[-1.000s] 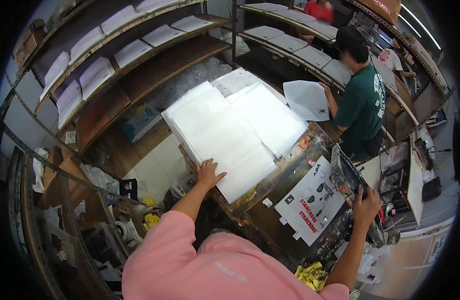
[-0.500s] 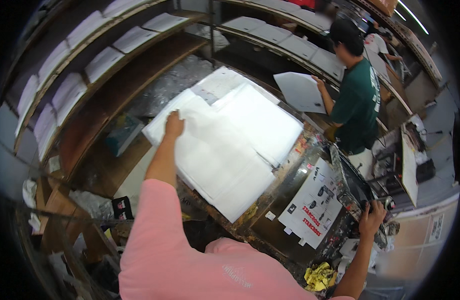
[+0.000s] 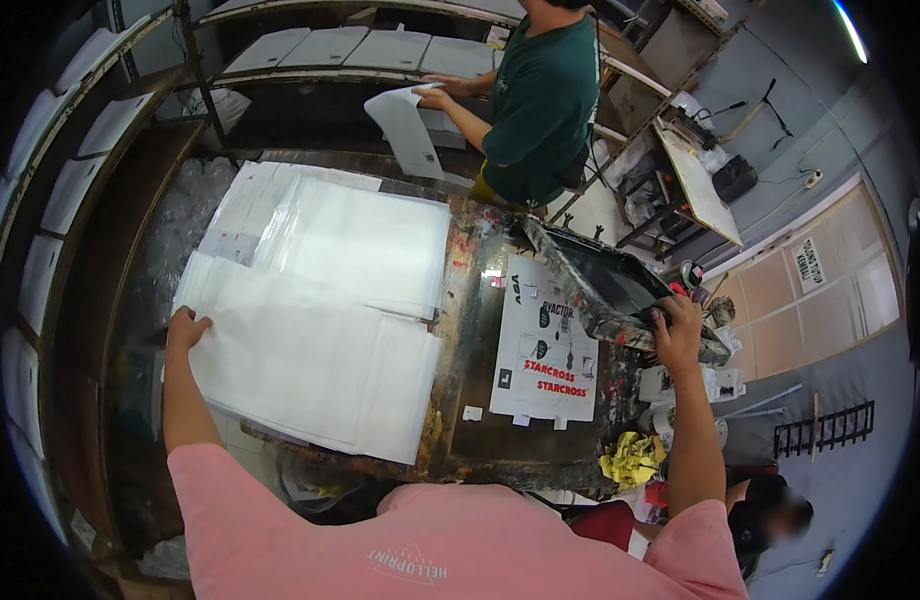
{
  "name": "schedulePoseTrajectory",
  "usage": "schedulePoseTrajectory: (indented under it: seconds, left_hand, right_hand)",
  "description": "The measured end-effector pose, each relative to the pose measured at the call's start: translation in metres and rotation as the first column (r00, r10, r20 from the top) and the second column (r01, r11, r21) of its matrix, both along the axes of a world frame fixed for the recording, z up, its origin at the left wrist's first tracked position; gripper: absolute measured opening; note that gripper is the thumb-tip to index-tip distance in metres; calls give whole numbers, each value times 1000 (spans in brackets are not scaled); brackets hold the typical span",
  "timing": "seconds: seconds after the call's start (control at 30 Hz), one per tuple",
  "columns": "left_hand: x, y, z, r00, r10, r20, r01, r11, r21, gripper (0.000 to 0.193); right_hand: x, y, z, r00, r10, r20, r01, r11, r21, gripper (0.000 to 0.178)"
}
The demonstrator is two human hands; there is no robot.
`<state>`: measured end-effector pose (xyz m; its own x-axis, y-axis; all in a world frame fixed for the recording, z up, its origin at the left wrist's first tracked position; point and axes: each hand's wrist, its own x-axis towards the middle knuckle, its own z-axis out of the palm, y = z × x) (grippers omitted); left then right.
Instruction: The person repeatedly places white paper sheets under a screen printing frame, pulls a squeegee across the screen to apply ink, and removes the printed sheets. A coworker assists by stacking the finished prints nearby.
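My left hand [image 3: 188, 328] is closed on the left edge of a white sheet on top of a stack of white sheets [image 3: 310, 350]. My right hand [image 3: 678, 330] grips the near right part of a paint-stained screen-printing frame [image 3: 600, 300]; the fingers partly hide what lies under them. The frame stands tilted up above the right side of the table. Beside it a printed white sheet [image 3: 515, 350] with black and red marks lies flat on a dark board [image 3: 480, 440]. A second white stack [image 3: 370, 235] sits just behind the first.
Across the table a co-worker in a green shirt [image 3: 545, 90] holds a white sheet [image 3: 405, 125]. Shelves [image 3: 90, 290] with white sheets line the left and back. A crumpled yellow cloth [image 3: 632, 458] lies near my right forearm. Another person [image 3: 770, 515] is at lower right.
The view has turned to the right, shifting the scene leftward. The co-worker's sheet now hangs bent, with both hands on it. My left hand stays at the stack's edge and my right at the frame.
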<state>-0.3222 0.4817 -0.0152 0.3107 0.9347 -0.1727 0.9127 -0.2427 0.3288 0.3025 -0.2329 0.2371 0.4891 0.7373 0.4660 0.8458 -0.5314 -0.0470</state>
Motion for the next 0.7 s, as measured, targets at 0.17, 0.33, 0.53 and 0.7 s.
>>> schedulePoseTrajectory:
  seconds: [0.17, 0.33, 0.53, 0.7]
  left_hand:
    - [16, -22, 29, 995, -1, -102, 5, 999, 43, 65]
    - [35, -52, 29, 982, 16, -186, 47, 943, 329, 52]
    - [49, -66, 0, 998, 52, 26, -57, 957, 285, 46]
    - [32, -49, -3, 989, -6, -146, 42, 970, 241, 52]
  right_hand:
    - [-3, 3, 0, 1000, 18, 17, -18, 1000, 26, 25]
    - [-3, 0, 2, 999, -36, -39, 35, 999, -28, 28]
    - [-2, -8, -3, 997, -77, -21, 76, 997, -17, 31]
    - [-6, 5, 4, 997, -61, -42, 60, 998, -17, 31]
